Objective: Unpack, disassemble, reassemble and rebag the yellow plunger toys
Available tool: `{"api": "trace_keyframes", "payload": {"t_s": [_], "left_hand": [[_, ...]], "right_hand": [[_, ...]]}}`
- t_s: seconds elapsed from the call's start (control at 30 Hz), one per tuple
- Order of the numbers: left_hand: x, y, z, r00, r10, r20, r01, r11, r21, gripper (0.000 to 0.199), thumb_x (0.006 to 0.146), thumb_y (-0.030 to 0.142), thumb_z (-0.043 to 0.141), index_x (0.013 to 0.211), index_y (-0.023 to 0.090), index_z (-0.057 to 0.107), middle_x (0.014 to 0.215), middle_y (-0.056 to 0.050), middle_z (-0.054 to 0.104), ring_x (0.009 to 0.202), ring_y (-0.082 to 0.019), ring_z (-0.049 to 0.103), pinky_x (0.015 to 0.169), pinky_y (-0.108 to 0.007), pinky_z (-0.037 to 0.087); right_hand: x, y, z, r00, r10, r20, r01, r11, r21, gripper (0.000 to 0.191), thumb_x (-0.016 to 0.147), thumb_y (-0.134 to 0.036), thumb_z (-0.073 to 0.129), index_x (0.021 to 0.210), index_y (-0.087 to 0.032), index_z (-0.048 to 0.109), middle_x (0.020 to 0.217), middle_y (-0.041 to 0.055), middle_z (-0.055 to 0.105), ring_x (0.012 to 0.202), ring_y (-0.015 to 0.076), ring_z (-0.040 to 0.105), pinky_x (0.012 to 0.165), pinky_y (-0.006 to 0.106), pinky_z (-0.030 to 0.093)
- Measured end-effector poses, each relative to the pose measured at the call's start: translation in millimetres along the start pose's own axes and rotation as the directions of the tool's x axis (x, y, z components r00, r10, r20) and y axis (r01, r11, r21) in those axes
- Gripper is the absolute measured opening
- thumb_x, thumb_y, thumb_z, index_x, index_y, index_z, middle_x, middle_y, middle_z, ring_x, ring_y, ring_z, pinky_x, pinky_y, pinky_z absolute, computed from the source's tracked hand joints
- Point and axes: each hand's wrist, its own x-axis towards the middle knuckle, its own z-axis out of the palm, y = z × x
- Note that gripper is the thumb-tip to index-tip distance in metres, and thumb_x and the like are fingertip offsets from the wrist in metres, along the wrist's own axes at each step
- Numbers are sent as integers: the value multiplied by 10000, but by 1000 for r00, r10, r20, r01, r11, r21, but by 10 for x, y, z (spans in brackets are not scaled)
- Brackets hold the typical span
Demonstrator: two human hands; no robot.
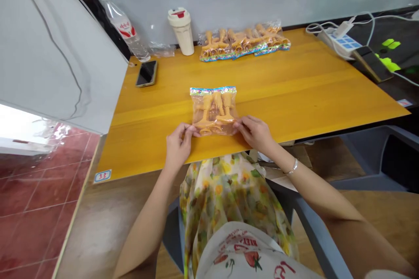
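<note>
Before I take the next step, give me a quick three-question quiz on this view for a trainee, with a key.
1. What stands between the bottle and the back bags?
2. True or false: the bracelet is on the left arm.
3. Where does each hand hold the near bag?

Key:
1. The cup.
2. False; the bracelet is on the right arm.
3. The left hand at its lower left corner, the right hand near its lower right.

The bare left forearm (151, 216) points toward one o'clock, the right forearm (322, 189) toward ten; left hand (178, 144) and right hand (257, 133) both pinch.
</note>
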Motion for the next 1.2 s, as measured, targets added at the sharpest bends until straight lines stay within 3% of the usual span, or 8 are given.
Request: {"api": "trace_keyframes", "payload": {"t_s": [0.43, 0.57, 0.63, 0.77, 0.9, 1.0, 1.1, 1.2], "left_hand": [[214, 128, 134, 996, -71, -50, 85, 924, 374, 329, 909, 305, 490, 610, 224, 379, 526, 48, 411, 535, -132, 426, 619, -267, 331], [163, 82, 153, 980, 159, -122, -51, 787, 615, 235, 945, 315, 497, 750, 204, 565, 694, -44, 637, 761, -227, 618, 783, -345, 417], [97, 101, 190, 900, 395, -182, -175, 712, 680, 207, 968, 306, 507, 969, 162, 655, 1001, -142, 732, 975, -280, 666, 904, -412, 435], [9, 246, 323, 700, 674, 234, -642, 452, 620, 374, 956, 241, 589, 1326, 219, 640, 1382, -145, 661, 1344, -318, 572, 1150, -488, 348], [85, 361, 399, 749, 555, 362, -625, 411, 663, 517, 952, 177, 569, 1462, 262, 563, 1520, -140, 559, 1375, -387, 540, 1123, -565, 412], [186, 354, 335, 777, 526, 346, -597, 438, 672, 535, 942, 133, 550, 1457, 279, 571, 1470, -135, 604, 1262, -352, 628, 993, -482, 542], [252, 340, 210, 765, 557, 323, -609, 463, 644, 563, 934, 140, 553, 1486, 251, 529, 1422, -143, 630, 1208, -322, 660, 959, -441, 580], [281, 359, 116, 749, 583, 315, -637, 506, 581, 616, 919, 154, 572, 1521, 229, 460, 1421, -146, 620, 1242, -307, 648, 1008, -438, 576]], "right_hand": [[320, -133, -94, 905, 342, 253, -365, 930, 50, 379, 977, -415, 461, 681, -207, 576, 663, 21, 677, 642, 159, 572, 636, 281, 328], [421, -126, -117, 872, 369, 321, -405, 913, 52, 379, 962, -364, 461, 630, -197, 539, 615, 6, 609, 620, 143, 526, 624, 284, 307], [470, -112, -124, 865, 374, 335, -412, 910, 49, 394, 949, -336, 468, 582, -195, 497, 565, -11, 531, 580, 127, 477, 594, 286, 277], [558, -59, -148, 833, 369, 411, -481, 851, 212, 367, 915, -277, 497, 558, -190, 499, 530, -36, 473, 552, 105, 446, 578, 262, 298], [536, -34, -172, 789, 308, 532, -590, 621, 516, 335, 916, -320, 498, 608, -190, 506, 550, -41, 492, 538, 97, 454, 592, 249, 371], [415, -33, -201, 876, 242, 418, -475, 586, 656, 283, 937, -438, 515, 824, -187, 581, 658, -21, 580, 607, 121, 527, 634, 261, 437], [291, -21, -268, 994, 109, 29, -105, 799, 592, 291, 957, -360, 499, 1205, -223, 568, 1020, 67, 697, 922, 187, 639, 798, 333, 518], [262, 7, -324, 942, -332, -56, 334, 897, 291, 481, 906, -205, 504, 1386, -243, 524, 1461, 137, 558, 1361, 252, 494, 1105, 492, 432]]}}
